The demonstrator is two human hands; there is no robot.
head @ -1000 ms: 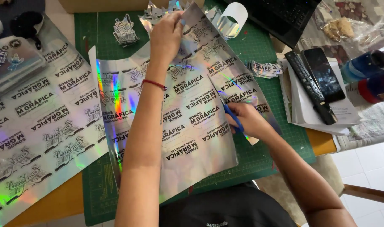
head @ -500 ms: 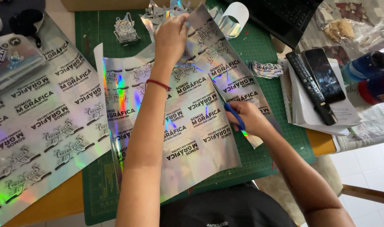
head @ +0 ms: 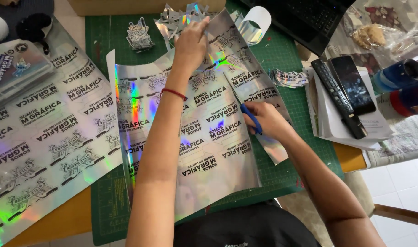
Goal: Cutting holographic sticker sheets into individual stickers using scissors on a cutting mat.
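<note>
Your left hand (head: 190, 43) pinches the holographic sheet (head: 195, 137) at the upper middle, keeping it taut; your right hand (head: 266, 121) grasps blue-handled scissors (head: 250, 116) mid-frame, cutting.

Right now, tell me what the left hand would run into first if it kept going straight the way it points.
The left hand, gripping the holographic sheet, points toward the table's far edge. Most likely it would first meet the pile of silvery cut scraps; depth is hard to judge.

We see a wooden table (head: 58, 219) with a green cutting mat (head: 103, 196) over it, pale floor tiles (head: 396, 192) at lower right, a wooden chair rail (head: 398, 214) beside them, all in soft daylight
</note>
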